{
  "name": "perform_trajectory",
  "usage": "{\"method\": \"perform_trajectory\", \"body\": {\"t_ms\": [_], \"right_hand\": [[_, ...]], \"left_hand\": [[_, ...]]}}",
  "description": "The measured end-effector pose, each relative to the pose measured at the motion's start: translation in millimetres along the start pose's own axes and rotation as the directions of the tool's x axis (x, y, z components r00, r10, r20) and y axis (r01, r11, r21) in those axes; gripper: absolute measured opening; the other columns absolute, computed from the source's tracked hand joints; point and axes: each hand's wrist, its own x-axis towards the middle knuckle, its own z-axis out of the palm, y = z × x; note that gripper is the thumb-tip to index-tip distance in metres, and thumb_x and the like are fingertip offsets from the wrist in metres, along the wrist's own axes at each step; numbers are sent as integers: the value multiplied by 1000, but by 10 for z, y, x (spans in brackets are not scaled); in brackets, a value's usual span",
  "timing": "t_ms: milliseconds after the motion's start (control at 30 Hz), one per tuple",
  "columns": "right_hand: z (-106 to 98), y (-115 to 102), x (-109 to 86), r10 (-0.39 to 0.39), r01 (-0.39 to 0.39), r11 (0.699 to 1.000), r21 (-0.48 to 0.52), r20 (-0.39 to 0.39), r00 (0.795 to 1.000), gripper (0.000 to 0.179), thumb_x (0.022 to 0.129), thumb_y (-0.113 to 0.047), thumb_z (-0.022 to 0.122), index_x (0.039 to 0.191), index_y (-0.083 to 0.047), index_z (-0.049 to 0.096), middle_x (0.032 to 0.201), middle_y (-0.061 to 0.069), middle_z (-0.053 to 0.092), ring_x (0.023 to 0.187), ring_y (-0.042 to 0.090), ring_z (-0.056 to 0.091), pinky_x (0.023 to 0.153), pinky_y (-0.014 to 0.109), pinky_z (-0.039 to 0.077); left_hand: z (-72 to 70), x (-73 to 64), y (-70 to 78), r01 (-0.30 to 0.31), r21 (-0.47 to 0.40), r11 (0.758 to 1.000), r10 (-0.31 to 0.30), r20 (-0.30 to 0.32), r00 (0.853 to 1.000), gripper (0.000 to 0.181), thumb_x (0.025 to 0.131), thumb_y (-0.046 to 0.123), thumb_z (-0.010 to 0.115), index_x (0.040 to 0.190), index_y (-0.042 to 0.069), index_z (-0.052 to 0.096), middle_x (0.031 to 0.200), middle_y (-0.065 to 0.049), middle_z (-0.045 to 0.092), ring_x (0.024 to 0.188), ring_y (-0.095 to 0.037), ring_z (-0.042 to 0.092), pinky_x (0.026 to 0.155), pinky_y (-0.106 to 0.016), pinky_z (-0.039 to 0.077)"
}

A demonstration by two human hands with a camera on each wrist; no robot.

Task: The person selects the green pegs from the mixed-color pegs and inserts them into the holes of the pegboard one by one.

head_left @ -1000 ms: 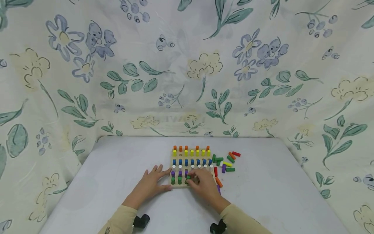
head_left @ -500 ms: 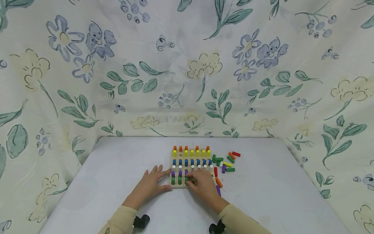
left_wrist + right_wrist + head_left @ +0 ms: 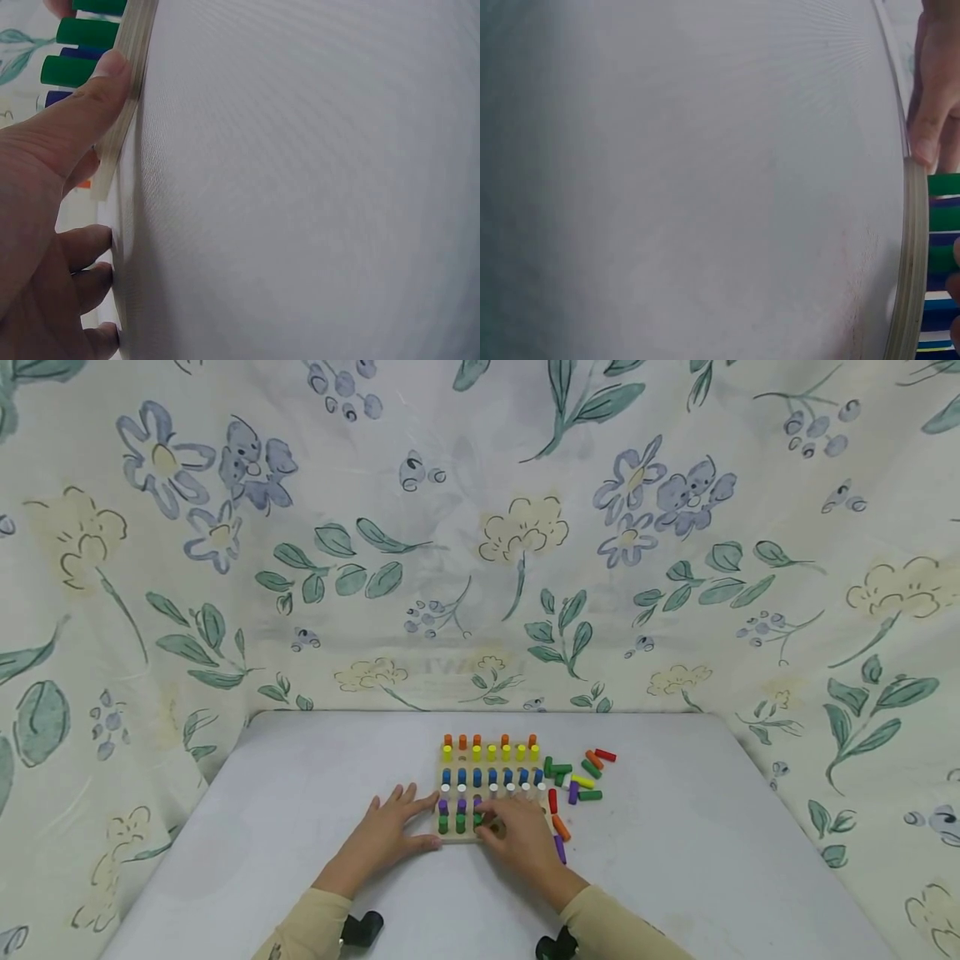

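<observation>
A wooden pegboard (image 3: 459, 841) stands on the white table, with rows of orange, yellow, blue, white, purple and green pegs. At its front row, my right hand (image 3: 525, 839) pinches a green peg (image 3: 477, 821), third from the left, between thumb and fingers; whether it is fully seated I cannot tell. My left hand (image 3: 392, 828) lies spread at the board's left side, thumb and index finger touching it. In the left wrist view the thumb (image 3: 112, 67) presses against the board's edge (image 3: 124, 124) beside green pegs (image 3: 86, 31). The right wrist view catches only my right fingertips at its border.
Loose green pegs (image 3: 591, 795), a yellow peg (image 3: 582, 782) and red pegs (image 3: 605, 755) lie right of the board. An orange peg (image 3: 561, 827) and a purple peg (image 3: 560, 849) are close to its right edge. Floral cloth (image 3: 450, 593) hangs behind the table.
My right hand has shifted slightly left and settled lower over the green peg, which it still pinches. The left hand stays in place at the board's edge.
</observation>
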Motion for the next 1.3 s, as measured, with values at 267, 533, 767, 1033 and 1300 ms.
{"method": "perform_trajectory", "body": {"t_ms": [267, 533, 767, 1033, 1300], "right_hand": [[-5, 23, -26, -5, 7, 999, 38, -33, 999, 28, 89, -29, 81, 115, -20, 72, 90, -13, 68, 83, 7, 52, 82, 34, 50], [-14, 98, -67, 0, 9, 994, 107, -84, 996, 26, 91, -25, 78, 115, -16, 71, 92, -11, 67, 83, 6, 54, 75, 24, 53], [-63, 181, -97, 0, 11, 995, 104, -101, 995, 23, 92, -23, 77, 113, -18, 70, 88, -13, 65, 81, 7, 55, 71, 22, 52], [-127, 253, -112, 35, -27, 995, 98, -86, 996, 18, 93, -23, 76, 108, -18, 71, 88, -12, 65, 78, 6, 52, 77, 30, 48], [-187, 287, -130, 58, -51, 995, 80, -90, 994, 14, 93, -24, 75, 105, -19, 71, 88, -11, 65, 82, 6, 55, 79, 30, 53]], "left_hand": [[-5, 1, 2, 0, -8, 1000, 0, 4, 1000, 82, 82, 55, 79, 150, 19, 52, 158, -27, 36, 149, -49, 24, 119, -70, 13], [5, -5, -14, -5, 2, 1000, 5, -5, 1000, 84, 80, 57, 79, 150, 18, 53, 157, -28, 37, 148, -50, 26, 119, -70, 14], [-7, -12, 0, 7, -10, 1000, -7, 8, 1000, 83, 81, 54, 79, 150, 18, 52, 159, -26, 35, 149, -48, 24, 120, -69, 12], [-24, -12, 17, -3, -10, 1000, 3, 9, 1000, 82, 82, 53, 79, 150, 17, 52, 159, -27, 35, 149, -49, 24, 120, -69, 12], [0, 8, -11, 4, -16, 1000, -3, 19, 1000, 84, 81, 55, 79, 151, 18, 51, 160, -26, 34, 150, -49, 23, 120, -69, 10]]}}
